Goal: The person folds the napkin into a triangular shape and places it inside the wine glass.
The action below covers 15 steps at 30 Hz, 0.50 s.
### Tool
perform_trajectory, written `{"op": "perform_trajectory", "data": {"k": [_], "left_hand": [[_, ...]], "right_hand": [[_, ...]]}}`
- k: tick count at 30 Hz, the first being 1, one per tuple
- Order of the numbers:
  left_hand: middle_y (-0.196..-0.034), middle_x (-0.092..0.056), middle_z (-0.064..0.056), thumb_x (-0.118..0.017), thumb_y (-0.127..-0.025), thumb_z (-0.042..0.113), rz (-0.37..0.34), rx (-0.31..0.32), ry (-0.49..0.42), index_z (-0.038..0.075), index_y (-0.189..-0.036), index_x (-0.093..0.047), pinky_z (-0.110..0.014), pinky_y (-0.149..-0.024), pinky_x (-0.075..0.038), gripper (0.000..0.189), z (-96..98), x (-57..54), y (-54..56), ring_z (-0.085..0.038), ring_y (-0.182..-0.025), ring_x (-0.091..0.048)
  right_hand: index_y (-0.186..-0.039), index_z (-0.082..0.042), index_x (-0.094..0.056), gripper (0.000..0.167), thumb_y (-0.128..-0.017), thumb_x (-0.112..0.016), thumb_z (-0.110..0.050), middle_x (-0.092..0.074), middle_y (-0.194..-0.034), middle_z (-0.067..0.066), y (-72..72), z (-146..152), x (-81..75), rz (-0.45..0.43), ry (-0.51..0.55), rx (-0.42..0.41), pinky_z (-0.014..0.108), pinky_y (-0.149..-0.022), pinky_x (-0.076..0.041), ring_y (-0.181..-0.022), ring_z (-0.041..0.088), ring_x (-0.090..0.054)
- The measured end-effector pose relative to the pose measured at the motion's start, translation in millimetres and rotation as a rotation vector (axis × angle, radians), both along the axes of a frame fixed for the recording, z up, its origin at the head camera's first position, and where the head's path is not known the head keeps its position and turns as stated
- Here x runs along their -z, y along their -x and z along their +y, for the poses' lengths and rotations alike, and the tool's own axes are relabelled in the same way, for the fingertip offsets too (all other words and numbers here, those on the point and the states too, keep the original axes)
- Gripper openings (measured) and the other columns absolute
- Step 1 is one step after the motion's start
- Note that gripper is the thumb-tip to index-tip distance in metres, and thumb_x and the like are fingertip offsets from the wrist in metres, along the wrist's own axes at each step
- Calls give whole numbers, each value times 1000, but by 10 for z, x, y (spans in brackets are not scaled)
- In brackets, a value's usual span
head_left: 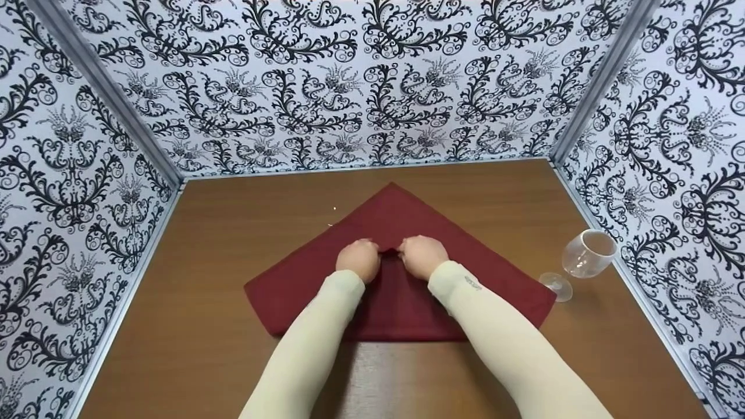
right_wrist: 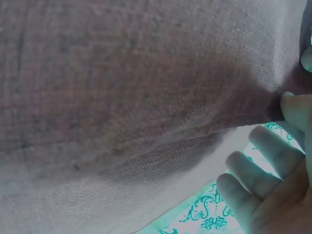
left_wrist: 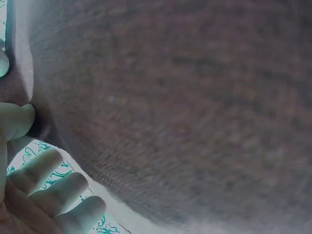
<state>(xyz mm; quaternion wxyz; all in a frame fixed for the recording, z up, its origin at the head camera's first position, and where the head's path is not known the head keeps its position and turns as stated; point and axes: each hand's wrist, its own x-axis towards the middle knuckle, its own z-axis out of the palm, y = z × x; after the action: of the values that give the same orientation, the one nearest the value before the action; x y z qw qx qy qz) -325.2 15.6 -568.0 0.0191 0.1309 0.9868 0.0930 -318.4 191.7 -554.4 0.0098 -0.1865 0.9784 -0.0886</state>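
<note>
A dark red cloth napkin (head_left: 396, 212) is spread on the table, its far corner pointing at the back wall and its near edge running straight across. Near its middle, my left hand (head_left: 358, 259) and my right hand (head_left: 424, 256) pinch the fabric a short way apart, and a raised fold shows between them. The left wrist view is mostly filled by the cloth (left_wrist: 170, 112), pinched at the thumb while the other fingers (left_wrist: 61, 192) stay off it. Likewise, the right wrist view has the cloth (right_wrist: 131, 92) at the thumb, with the remaining fingers (right_wrist: 253, 175) below it.
On the right, a clear wine glass (head_left: 588, 254) stands by the napkin's right corner, its foot close to the cloth. The brown wooden table (head_left: 204, 233) is enclosed at the back and sides by walls (head_left: 343, 87) with a black-and-white scroll pattern.
</note>
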Motion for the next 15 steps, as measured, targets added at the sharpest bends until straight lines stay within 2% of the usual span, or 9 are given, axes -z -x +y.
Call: {"op": "perform_trajectory", "data": {"k": [3,6,8,15], "left_hand": [[-121,-78,-4,-59,-104,19,-16,13,-5,20,-104,-83,-47,-92,-61,24,-2,12,0,-28,-109,-75],[-108,-80,-8,-58,-104,17,-30,22,-1,18,-101,-83,-49,-88,-62,25,2,12,1,-31,-101,-76],[-106,-80,-8,-58,-104,16,-30,19,4,18,-101,-83,-49,-87,-62,25,6,12,8,-32,-100,-76],[-108,-80,-9,-59,-104,15,-59,18,33,17,-104,-82,-49,-87,-62,23,12,16,12,-32,-101,-77]], "right_hand": [[-97,-13,-83,16,-101,-68,-17,-81,-104,8,3,11,2,-24,-14,13,53,-86,-61,-97,33,-76],[-95,-14,-83,17,-101,-67,-18,-81,-99,8,2,27,24,-40,-14,30,54,-84,-62,-95,34,-77],[-94,-14,-82,17,-101,-67,-18,-81,-97,9,1,34,42,-34,-16,21,54,-82,-62,-93,34,-76],[-98,-12,-82,15,-101,-68,-16,-80,-107,11,-21,41,99,-5,-56,-35,53,-80,-62,-91,37,-76]]}}
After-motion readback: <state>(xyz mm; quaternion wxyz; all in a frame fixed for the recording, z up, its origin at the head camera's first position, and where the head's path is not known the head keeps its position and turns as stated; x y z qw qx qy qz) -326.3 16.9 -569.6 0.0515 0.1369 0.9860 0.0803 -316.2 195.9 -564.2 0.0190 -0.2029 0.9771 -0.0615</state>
